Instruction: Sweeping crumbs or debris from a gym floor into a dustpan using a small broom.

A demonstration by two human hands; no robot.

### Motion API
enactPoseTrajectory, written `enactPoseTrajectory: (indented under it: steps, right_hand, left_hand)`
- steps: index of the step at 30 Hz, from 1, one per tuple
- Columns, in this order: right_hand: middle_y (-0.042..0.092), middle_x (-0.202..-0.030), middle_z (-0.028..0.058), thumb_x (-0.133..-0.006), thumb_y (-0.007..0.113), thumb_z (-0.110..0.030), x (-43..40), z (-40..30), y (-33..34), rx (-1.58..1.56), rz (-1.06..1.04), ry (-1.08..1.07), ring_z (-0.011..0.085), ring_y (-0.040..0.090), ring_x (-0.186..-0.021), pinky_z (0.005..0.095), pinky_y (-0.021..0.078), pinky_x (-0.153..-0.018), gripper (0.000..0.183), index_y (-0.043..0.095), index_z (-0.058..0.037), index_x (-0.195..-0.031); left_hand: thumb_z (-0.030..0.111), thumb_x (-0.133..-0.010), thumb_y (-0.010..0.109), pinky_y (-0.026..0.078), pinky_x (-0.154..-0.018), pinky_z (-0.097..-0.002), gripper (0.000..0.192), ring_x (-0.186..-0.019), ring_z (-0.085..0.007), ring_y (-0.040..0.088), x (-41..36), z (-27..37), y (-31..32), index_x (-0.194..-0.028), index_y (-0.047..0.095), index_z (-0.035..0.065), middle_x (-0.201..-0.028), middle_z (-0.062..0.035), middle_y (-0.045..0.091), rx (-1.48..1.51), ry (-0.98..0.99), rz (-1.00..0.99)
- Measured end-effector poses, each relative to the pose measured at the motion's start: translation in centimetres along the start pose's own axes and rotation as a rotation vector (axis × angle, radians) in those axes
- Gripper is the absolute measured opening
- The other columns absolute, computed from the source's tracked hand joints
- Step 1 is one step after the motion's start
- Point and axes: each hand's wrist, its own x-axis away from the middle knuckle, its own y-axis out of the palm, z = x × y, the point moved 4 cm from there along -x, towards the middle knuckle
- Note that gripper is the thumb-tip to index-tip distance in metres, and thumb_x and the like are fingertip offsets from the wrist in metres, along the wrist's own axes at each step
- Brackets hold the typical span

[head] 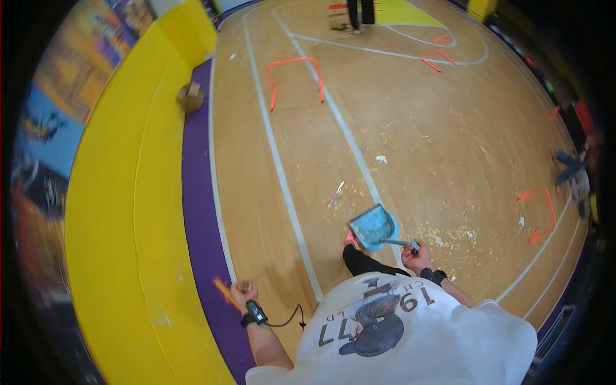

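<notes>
A blue long-handled dustpan (373, 226) rests in front of my foot (350, 239), some pale debris in its pan. My right hand (417, 256) is closed around the upper end of its handle. Out to the left, over the purple floor border (198, 192), my left hand (244, 292) grips a blurred orange-and-yellow stick-like thing (225, 291); its exact kind is unclear. Pale crumbs (457, 238) and white paper scraps (381, 159) lie scattered on the wooden floor. Beyond the pan is a thin, shiny wrapper-like strip (337, 193).
An orange hurdle (292, 60) stands ahead, with another orange hurdle (551, 211) at right. A yellow padded wall (125, 192) runs along the left, a cardboard box (190, 97) beside it. A person in dark trousers (361, 14) stands far ahead; another person (570, 166) is at the right edge.
</notes>
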Motion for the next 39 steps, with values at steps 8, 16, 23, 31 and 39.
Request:
enactPoseTrajectory:
  steps: [8, 16, 23, 31, 39]
  right_hand:
    - [0.053, -0.065, 0.0058, -0.073, 0.054, -0.020, -4.3, -2.7, 5.3, -0.167, 0.057, 0.043, 0.0113, 0.048, -0.049, 0.0204, 0.0381, -0.042, 0.018, 0.048, -0.0025, -0.073]
    - [0.047, -0.057, 0.0028, -0.077, 0.047, -0.025, -8.2, -3.9, 9.6, -0.211, 0.011, 0.086, 0.0131, 0.048, -0.051, 0.0219, 0.0390, -0.045, 0.023, 0.046, -0.0032, -0.069]
    - [0.051, -0.057, 0.0057, -0.079, 0.046, -0.030, -9.2, -4.9, 11.2, -0.344, -0.059, 0.084, 0.0156, 0.050, -0.048, 0.0231, 0.0408, -0.042, 0.031, 0.047, -0.0006, -0.071]
    - [0.053, -0.070, 0.0110, -0.077, 0.050, -0.017, -7.5, -4.4, 11.5, -0.568, -0.077, -0.082, 0.0178, 0.052, -0.055, 0.0252, 0.0433, -0.047, 0.024, 0.047, 0.0049, -0.087]
    - [0.049, -0.064, 0.0094, -0.076, 0.048, -0.017, -5.6, 3.0, 13.5, -0.740, -0.213, -0.379, 0.0169, 0.048, -0.053, 0.0242, 0.0387, -0.047, 0.019, 0.043, 0.0011, -0.079]
  left_hand:
    - [0.018, -0.071, 0.053, 0.021, -0.035, -0.0239, 0.008, -0.037, -0.0124, 0.024, -11.5, -13.2, 14.1, -0.068, 0.048, 0.0123, -0.046, 0.0025, 0.030, -0.227, -0.315, 0.061]
    - [0.008, -0.071, 0.049, 0.027, -0.042, -0.0229, 0.020, -0.043, -0.0103, 0.033, -14.8, -20.0, 29.4, -0.057, 0.036, 0.0120, -0.051, 0.0006, 0.035, 0.396, -0.687, -0.278]
    - [0.008, -0.072, 0.047, 0.032, -0.043, -0.0231, 0.026, -0.040, -0.0089, 0.032, -18.7, -9.2, 34.9, -0.051, 0.033, 0.0139, -0.043, 0.0040, 0.031, 0.538, -0.587, -0.189]
    - [0.010, -0.073, 0.050, 0.036, -0.046, -0.0230, 0.022, -0.039, -0.0088, 0.035, -30.7, -13.1, 45.3, -0.054, 0.040, 0.0123, -0.045, 0.0025, 0.036, -0.210, -0.287, -0.538]
    - [0.025, -0.074, 0.043, 0.026, -0.036, -0.0271, 0.021, -0.040, -0.0161, 0.033, -33.1, -31.2, 45.5, -0.058, 0.039, 0.0120, -0.048, -0.0008, 0.032, -0.855, -0.931, -0.496]
